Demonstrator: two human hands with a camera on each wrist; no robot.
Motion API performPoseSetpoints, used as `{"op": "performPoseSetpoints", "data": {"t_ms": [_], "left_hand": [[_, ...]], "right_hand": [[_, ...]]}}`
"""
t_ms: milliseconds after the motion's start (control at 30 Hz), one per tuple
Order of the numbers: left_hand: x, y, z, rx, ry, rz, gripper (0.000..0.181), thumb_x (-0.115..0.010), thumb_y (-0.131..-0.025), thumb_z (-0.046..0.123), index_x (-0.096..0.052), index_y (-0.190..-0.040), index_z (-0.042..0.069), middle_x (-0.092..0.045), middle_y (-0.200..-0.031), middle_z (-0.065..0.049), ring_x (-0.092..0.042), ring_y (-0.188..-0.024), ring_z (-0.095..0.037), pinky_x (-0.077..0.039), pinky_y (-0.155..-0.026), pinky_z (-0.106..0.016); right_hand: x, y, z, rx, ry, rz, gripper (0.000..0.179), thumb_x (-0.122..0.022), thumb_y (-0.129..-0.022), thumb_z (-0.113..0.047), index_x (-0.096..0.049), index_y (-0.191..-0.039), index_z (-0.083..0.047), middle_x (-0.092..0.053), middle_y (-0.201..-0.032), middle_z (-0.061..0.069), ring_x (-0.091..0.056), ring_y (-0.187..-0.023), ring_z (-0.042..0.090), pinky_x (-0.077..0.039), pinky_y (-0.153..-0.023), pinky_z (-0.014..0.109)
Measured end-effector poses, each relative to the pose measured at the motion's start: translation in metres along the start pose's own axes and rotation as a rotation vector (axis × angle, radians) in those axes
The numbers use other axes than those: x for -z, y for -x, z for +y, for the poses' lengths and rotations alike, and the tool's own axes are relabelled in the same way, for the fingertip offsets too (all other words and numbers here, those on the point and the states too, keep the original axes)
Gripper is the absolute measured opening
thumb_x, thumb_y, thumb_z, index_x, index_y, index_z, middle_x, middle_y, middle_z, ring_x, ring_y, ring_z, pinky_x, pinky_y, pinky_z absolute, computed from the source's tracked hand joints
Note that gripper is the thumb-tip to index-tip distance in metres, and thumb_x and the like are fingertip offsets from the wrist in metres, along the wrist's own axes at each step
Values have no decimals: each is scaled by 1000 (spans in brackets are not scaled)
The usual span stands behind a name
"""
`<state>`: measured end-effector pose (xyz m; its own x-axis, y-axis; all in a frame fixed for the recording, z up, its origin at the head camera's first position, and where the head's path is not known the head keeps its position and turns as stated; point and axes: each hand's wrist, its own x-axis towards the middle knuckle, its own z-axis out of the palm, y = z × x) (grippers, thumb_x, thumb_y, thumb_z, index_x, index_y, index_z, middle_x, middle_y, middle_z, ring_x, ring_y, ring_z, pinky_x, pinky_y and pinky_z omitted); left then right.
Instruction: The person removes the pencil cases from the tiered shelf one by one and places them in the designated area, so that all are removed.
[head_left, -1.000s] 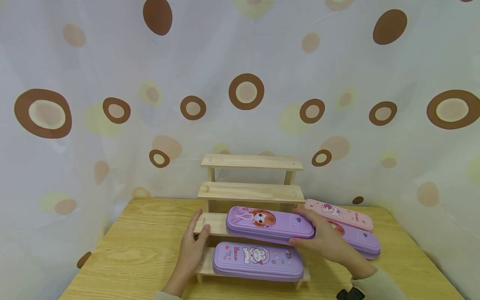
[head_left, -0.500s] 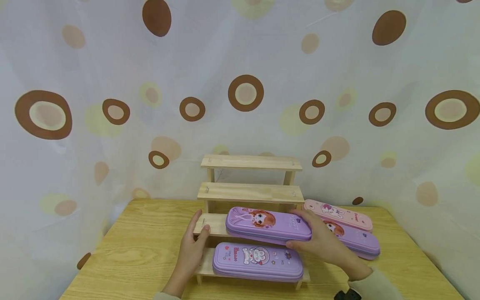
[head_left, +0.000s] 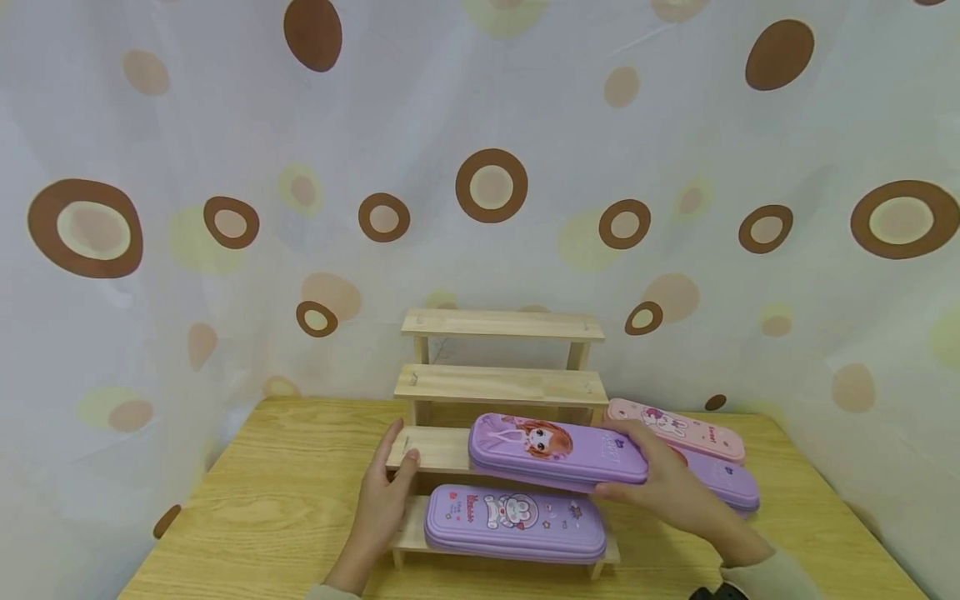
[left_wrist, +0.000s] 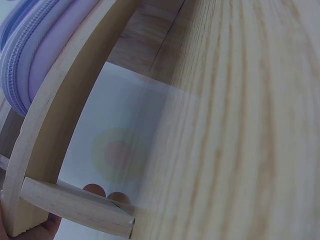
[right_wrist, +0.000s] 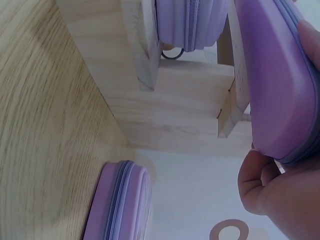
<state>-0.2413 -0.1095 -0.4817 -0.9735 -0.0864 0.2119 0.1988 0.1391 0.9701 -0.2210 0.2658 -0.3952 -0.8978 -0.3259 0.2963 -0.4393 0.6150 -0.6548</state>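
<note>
My right hand [head_left: 660, 487] grips the right end of a purple pencil case [head_left: 555, 454] with a red-haired doll printed on its lid. The case lies along the second-lowest step of a tiered wooden shelf [head_left: 502, 383], its right end past the step's end. In the right wrist view its underside faces the camera, with fingers at its end. At the left end of that same step, my left hand [head_left: 382, 496] holds the board, thumb over the front edge; only fingertips [left_wrist: 42, 230] show in the left wrist view. A lilac pencil case [head_left: 517, 523] with a bunny lies on the lowest step.
On the table [head_left: 262, 500] right of the shelf lie a pink pencil case [head_left: 701, 433] and another purple pencil case [head_left: 727, 482], side by side, partly behind my right hand. A patterned curtain [head_left: 495, 100] hangs close behind the shelf's two upper steps.
Held in my right hand, the doll pencil case first shifts very slightly left at its right end, then slides right along the step. My left hand stays in place.
</note>
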Motion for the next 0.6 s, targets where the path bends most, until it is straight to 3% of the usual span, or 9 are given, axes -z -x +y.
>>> {"op": "performPoseSetpoints", "data": {"t_ms": [267, 467, 600], "left_hand": [[0, 1, 1, 2, -6, 7, 60, -57, -101, 38, -32, -155, 31, -50, -138, -20, -37, -43, -7, -39, -39, -21], [0, 2, 1, -4, -19, 8, 60, -56, -101, 39, -32, -154, 29, -49, -139, -20, -38, -45, -8, -40, -40, -22], [0, 1, 1, 4, -20, 8, 59, -56, -100, 41, -33, -154, 31, -51, -138, -19, -39, -46, -8, -41, -41, -23]], "right_hand": [[12, 12, 11, 12, 27, 20, 78, -84, -79, -32, -43, -144, -20, -49, -140, 4, -46, -123, 26, -38, -99, 30], [22, 22, 15, 12, 39, 42, 76, -85, -79, -25, -44, -144, -21, -49, -138, 7, -46, -119, 27, -39, -94, 37], [28, 28, 21, 12, 36, 47, 76, -84, -80, -21, -44, -145, -20, -46, -140, 8, -43, -120, 26, -37, -93, 27]]}}
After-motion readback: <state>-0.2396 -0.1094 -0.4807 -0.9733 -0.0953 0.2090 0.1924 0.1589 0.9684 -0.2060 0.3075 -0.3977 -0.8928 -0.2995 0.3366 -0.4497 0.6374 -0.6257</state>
